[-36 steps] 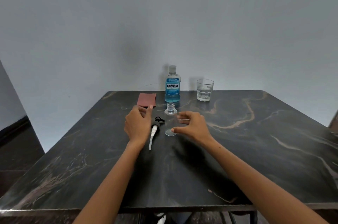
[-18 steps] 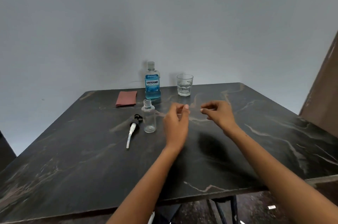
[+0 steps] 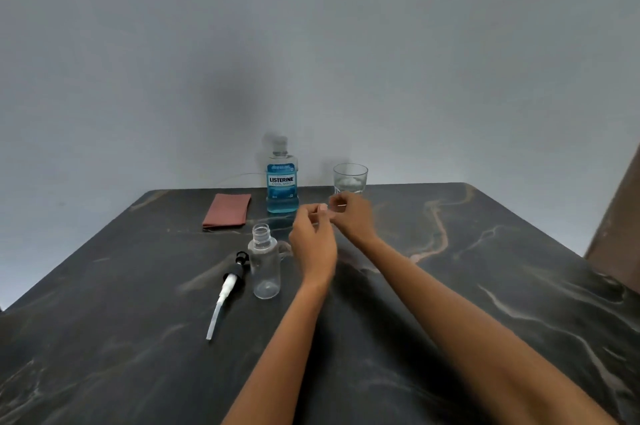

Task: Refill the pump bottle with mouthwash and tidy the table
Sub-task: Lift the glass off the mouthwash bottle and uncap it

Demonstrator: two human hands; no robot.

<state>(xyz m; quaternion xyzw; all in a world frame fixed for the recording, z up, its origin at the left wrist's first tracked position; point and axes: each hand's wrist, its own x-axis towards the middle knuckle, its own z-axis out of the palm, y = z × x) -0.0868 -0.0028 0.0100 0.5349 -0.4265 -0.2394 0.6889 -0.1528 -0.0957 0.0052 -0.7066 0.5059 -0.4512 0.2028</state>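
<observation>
Both hands are up over the dark table (image 3: 485, 303), close together, fingers curled and nearly meeting. The left hand (image 3: 313, 244) and right hand (image 3: 351, 216) are a bit blurred, so I honestly can't tell if they're pinching something tiny or just loosely closed on nothing. Neither one touches any bottle.

Just left of the left hand stands the clear pump bottle (image 3: 264, 263), upright, open neck pointing straight up, looks empty. Right beside that, further left, the pump (image 3: 229, 286) lies flat on the table, its long axis running near-to-far: black head at the far end, thin tube pointing back toward the person and slightly left.

Beyond the hands, the mouthwash bottle (image 3: 282, 178) stands upright with its cap on, blue liquid inside. A glass (image 3: 350, 178) sits just behind the right hand, and a folded reddish cloth (image 3: 227, 210) lies off to the far left.
</observation>
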